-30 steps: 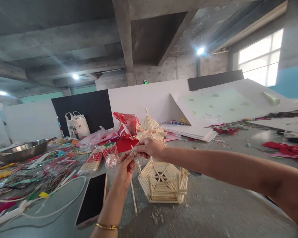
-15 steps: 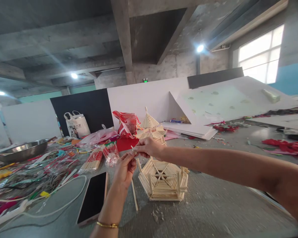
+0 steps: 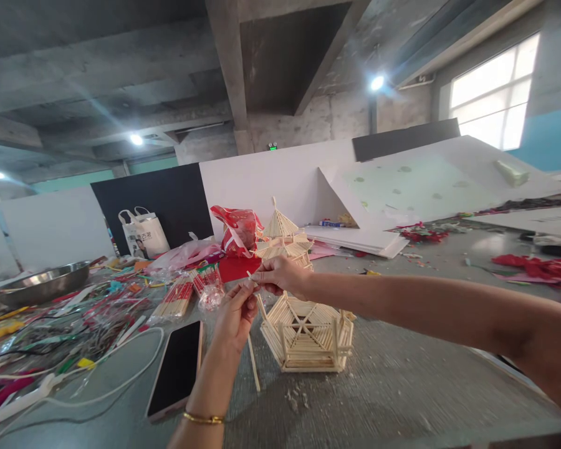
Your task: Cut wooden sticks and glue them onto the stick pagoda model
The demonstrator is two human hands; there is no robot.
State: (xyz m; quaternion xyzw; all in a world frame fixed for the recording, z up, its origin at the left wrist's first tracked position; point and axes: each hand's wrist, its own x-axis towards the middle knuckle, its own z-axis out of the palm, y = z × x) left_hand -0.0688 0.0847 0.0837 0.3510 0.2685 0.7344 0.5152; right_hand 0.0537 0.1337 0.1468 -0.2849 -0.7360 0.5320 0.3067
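Observation:
My left hand (image 3: 236,312), with a gold bracelet at the wrist, is closed in a pinch. Its fingertips meet those of my right hand (image 3: 280,275), also pinched. A thin wooden stick (image 3: 249,274) pokes out between them, mostly covered by the fingers. Just below and to the right is a hexagonal stick base (image 3: 308,337) with low railings. Behind my right hand rises a tiered stick pavilion (image 3: 283,227) with a pointed roof, partly hidden. Another stick (image 3: 254,365) slants below my left hand; whether it lies on the table or is held, I cannot tell.
A black-screened phone (image 3: 176,368) lies left of my forearm. Bundled sticks (image 3: 174,298) in plastic, white cables (image 3: 116,399) and a metal bowl (image 3: 47,284) crowd the left side. A red bag (image 3: 238,227) stands behind; white boards (image 3: 359,240) lie at the back.
The view has shifted slightly. Both hands keep nearly the same pose, fingertips together, and the stick base stays in place.

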